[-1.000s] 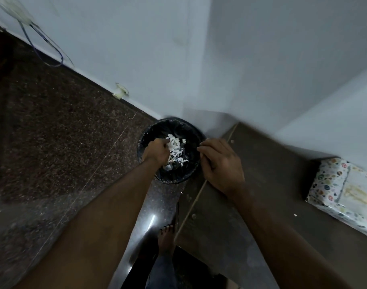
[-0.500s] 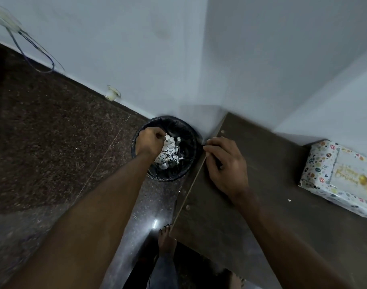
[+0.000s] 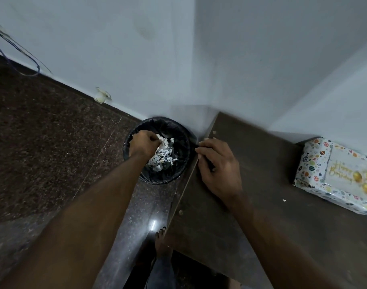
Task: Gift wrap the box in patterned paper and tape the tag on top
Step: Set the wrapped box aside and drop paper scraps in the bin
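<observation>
Down over the round black-lined bin [image 3: 157, 150], the left hand [image 3: 144, 142] pinches crumpled patterned paper scraps [image 3: 162, 155]. Relaxed, the right hand [image 3: 219, 165] rests on the dark matte table's edge [image 3: 183, 193]. Well apart, the rectangular wrapped box [image 3: 316, 170] carries its glossy tag [image 3: 351, 174].

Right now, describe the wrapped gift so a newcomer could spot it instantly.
Start at the dark wooden table set in the wall corner. At its far right edge, against the wall, lies the wrapped gift. It is the only box there: white paper with colourful dots, and a gold Happy Birthday tag on top.
</observation>
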### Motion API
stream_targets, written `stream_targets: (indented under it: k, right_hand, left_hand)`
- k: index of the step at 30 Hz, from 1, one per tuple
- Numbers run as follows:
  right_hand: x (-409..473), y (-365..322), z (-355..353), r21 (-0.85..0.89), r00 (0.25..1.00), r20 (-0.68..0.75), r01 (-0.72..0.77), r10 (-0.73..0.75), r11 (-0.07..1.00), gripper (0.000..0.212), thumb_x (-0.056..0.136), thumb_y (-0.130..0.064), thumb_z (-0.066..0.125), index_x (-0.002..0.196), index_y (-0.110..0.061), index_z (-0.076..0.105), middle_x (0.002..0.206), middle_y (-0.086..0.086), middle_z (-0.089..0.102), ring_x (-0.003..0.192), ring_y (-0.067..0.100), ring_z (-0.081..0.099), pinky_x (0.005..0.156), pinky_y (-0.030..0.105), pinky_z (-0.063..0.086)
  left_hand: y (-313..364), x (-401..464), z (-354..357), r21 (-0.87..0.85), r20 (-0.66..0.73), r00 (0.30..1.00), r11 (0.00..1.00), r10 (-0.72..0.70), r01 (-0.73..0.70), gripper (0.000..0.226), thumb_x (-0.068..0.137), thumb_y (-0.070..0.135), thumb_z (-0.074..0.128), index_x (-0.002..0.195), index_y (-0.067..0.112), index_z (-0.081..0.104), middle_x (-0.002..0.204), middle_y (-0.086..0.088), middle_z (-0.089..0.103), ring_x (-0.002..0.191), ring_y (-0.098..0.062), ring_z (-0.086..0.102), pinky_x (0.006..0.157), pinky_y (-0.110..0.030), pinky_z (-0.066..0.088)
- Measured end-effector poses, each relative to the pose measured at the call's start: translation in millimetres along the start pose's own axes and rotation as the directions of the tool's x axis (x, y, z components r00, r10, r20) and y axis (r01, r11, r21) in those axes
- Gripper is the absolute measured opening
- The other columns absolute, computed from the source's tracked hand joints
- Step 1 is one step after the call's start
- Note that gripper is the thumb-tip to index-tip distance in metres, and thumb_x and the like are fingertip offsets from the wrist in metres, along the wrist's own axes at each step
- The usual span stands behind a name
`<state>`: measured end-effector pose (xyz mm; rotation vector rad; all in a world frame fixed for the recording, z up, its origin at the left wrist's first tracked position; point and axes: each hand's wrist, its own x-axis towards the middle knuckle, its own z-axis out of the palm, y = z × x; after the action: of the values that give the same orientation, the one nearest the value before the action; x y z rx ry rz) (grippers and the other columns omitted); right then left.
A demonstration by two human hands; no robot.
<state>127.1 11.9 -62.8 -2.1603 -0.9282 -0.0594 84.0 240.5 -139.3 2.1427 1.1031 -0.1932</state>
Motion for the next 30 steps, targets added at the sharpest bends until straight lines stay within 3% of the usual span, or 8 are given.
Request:
stream_targets:
  k: [3,7,10,16,18,22,26,30]
  right_hand:
    - [-0.2,-1.1,0.4,-0.015,1.0,0.005,0.001,-0.001,1.0,0.012,0.087,-0.003,0.066,0.096,-0.004,0.075,0.106,0.008,0.068,0.105,0.026,0.062,0.083,0.033,0.053]
    - [-0.7,-0.7,0.7,-0.007,1.0,0.003,-0.007,0.007,1.0,0.012,0.088,-0.003,0.066,0.096,-0.003,0.075,0.105,0.008,0.068,0.106,0.026,0.062,0.088,0.035,0.053]
    - [-0.3,-1.2,0.7,-0.002,1.0,0.006,-0.009,0.01,1.0,0.013,0.088,-0.003,0.065,0.096,-0.003,0.075,0.105,0.008,0.069,0.108,0.026,0.062,0.088,0.033,0.053]
    - [0.3,-1.1,0.6,-0.014,1.0,0.024,-0.015,0.015,1.0,0.013,0.089,-0.004,0.064,0.097,-0.003,0.074,0.106,0.008,0.068,0.111,0.025,0.06,0.088,0.032,0.052]
    - [-0.1,-1.3,0.2,-0.017,0.999,0.03,-0.017,0.018,1.0,0.013,0.088,-0.003,0.065,0.097,-0.003,0.074,0.106,0.009,0.068,0.11,0.026,0.06,0.089,0.032,0.052]
    - [-0.3,-0.8,0.9,-0.021,0.999,0.036,-0.017,0.018,1.0,0.014,0.089,-0.004,0.064,0.098,-0.003,0.074,0.106,0.01,0.068,0.109,0.026,0.061,0.093,0.034,0.051]
    - [-0.4,0.2,1.7,-0.02,0.999,0.035,-0.019,0.02,1.0,0.013,0.089,-0.004,0.064,0.097,-0.003,0.074,0.106,0.009,0.068,0.11,0.027,0.061,0.093,0.036,0.051]
    - [0.6,-0.1,1.6,-0.018,1.0,0.019,-0.012,0.012,1.0,0.013,0.089,-0.003,0.064,0.097,-0.003,0.074,0.106,0.01,0.068,0.108,0.028,0.062,0.095,0.036,0.05]
  left_hand:
    - [-0.5,2.4,4.0,0.011,0.028,0.999,1.0,0.016,-0.017,0.019,0.09,0.029,0.07,0.099,0.014,0.077,0.091,-0.011,0.075,0.082,-0.028,0.07,0.08,-0.041,0.059]
    - [-2.7,3.4,9.4,0.072,0.072,0.997,0.996,0.041,-0.046,0.021,0.095,0.025,0.061,0.108,0.017,0.075,0.096,-0.013,0.074,0.084,-0.032,0.07,0.08,-0.043,0.058]
    - [0.5,2.4,11.5,0.123,0.026,0.999,0.991,0.046,-0.049,0.017,0.092,0.025,0.067,0.103,0.015,0.076,0.095,-0.012,0.074,0.089,-0.031,0.068,0.078,-0.04,0.056]
    - [-1.1,4.5,20.7,0.042,0.001,1.0,0.999,0.007,-0.007,0.014,0.083,0.019,0.077,0.082,0.019,0.063,0.09,-0.011,0.071,0.085,-0.031,0.066,0.077,-0.041,0.056]
    - [-3.6,3.1,24.0,0.047,0.028,1.0,0.999,0.004,-0.005,0.004,0.085,0.018,0.075,0.088,0.016,0.072,0.092,-0.012,0.073,0.088,-0.031,0.068,0.078,-0.038,0.056]
    - [-9.0,3.1,29.6,0.038,0.072,0.997,0.999,0.007,-0.009,0.021,0.09,0.007,0.062,0.105,0.011,0.076,0.107,-0.014,0.073,0.098,-0.032,0.067,0.087,-0.036,0.054]
    - [-17.3,9.8,36.0,-0.048,0.132,0.991,0.999,-0.003,0.009,0.031,0.09,-0.002,0.053,0.112,0.007,0.073,0.106,-0.019,0.072,0.088,-0.033,0.07,0.085,-0.043,0.058]
    - [-20.9,11.3,41.9,-0.076,0.159,0.987,0.997,0.005,0.007,0.034,0.084,-0.005,0.056,0.106,0.011,0.076,0.09,-0.012,0.072,0.073,-0.022,0.063,0.071,-0.027,0.05]
